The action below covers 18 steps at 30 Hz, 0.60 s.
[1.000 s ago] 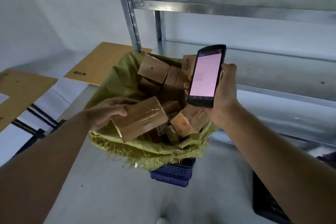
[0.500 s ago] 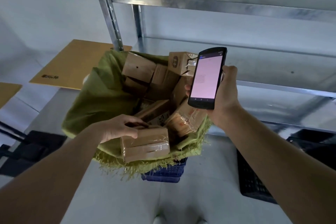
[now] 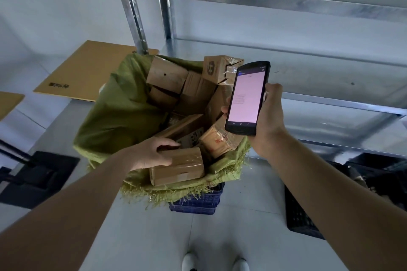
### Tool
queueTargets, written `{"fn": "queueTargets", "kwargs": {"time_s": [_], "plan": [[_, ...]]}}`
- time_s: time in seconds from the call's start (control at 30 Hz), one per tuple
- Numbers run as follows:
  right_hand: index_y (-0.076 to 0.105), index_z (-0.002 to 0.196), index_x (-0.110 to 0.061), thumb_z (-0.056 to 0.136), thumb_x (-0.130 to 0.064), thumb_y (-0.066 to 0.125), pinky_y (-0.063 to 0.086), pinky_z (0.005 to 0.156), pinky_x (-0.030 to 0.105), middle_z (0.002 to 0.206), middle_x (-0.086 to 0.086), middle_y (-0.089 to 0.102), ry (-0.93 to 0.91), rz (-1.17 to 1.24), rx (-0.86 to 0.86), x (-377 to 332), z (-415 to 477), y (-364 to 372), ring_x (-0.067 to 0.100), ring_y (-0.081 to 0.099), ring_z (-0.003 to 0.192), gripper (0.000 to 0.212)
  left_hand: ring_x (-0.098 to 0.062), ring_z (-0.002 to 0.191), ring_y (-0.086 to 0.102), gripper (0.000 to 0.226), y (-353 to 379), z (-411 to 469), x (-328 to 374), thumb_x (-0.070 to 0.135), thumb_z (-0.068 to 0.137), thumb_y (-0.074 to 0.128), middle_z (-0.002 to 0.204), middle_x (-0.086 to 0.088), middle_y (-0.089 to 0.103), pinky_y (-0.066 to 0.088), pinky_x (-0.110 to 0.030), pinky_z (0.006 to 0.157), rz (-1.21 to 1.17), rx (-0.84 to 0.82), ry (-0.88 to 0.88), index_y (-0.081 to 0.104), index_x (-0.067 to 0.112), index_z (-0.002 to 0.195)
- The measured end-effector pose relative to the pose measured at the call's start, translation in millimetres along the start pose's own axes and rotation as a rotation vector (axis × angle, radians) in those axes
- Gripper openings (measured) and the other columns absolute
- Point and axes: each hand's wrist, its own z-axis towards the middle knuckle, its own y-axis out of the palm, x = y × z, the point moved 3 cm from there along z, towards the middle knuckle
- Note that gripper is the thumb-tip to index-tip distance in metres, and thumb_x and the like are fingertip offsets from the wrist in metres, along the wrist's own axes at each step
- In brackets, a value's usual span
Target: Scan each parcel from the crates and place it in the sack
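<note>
A green woven sack (image 3: 119, 116) stands open over a blue crate (image 3: 198, 202), filled with several taped cardboard parcels. My left hand (image 3: 152, 154) grips the top of a brown taped parcel (image 3: 178, 167) that lies at the sack's near rim. My right hand (image 3: 267, 116) holds a black handheld scanner (image 3: 247, 98) upright above the sack's right side, its pink screen lit and facing me.
A metal shelving rack (image 3: 264, 0) rises behind the sack. Flat cardboard sheets (image 3: 88, 70) lie at the left. A black crate (image 3: 308, 215) sits on the floor at the right, dark objects at the left. My shoes (image 3: 215, 263) show at the bottom edge.
My left hand has carried the parcel down and toward me, from mid-sack to the near rim. The scanner hand has stayed almost still.
</note>
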Motion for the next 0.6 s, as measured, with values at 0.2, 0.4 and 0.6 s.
{"fn": "queueTargets", "kwargs": {"time_s": [0.2,0.4,0.6], "plan": [[0.068,0.132,-0.016,0.107,-0.051,0.032,0.060,0.073,0.038,0.105,0.021,0.076,0.037,-0.017,-0.021,10.7,-8.5,-8.3,0.036,0.077,0.084,0.056,-0.008,0.126,0.054,0.042,5.7,-20.1,19.3,0.035,0.098,0.071,0.150,0.012,0.050,0.044,-0.028,0.094,-0.017,0.204,0.072,0.063,0.049,0.136],[0.068,0.131,-0.015,0.109,-0.050,0.033,0.060,0.073,0.039,0.092,0.016,0.077,0.039,-0.002,-0.072,10.8,-28.3,-17.2,0.030,0.075,0.073,0.055,-0.016,0.135,0.049,0.037,27.6,-49.4,70.9,0.050,0.106,0.048,0.141,0.005,0.060,0.037,-0.033,0.101,-0.333,0.365,0.102,0.060,0.043,0.141],[0.070,0.128,-0.018,0.109,-0.054,0.036,0.057,0.060,0.031,0.088,0.011,0.078,0.054,-0.051,-0.093,-2.1,-55.0,-42.5,0.025,0.075,0.069,0.054,-0.028,0.148,0.041,0.065,59.6,-73.2,113.1,0.066,0.099,0.034,0.160,-0.006,0.049,0.026,-0.049,0.125,-0.549,0.557,0.115,0.046,0.038,0.157]]}}
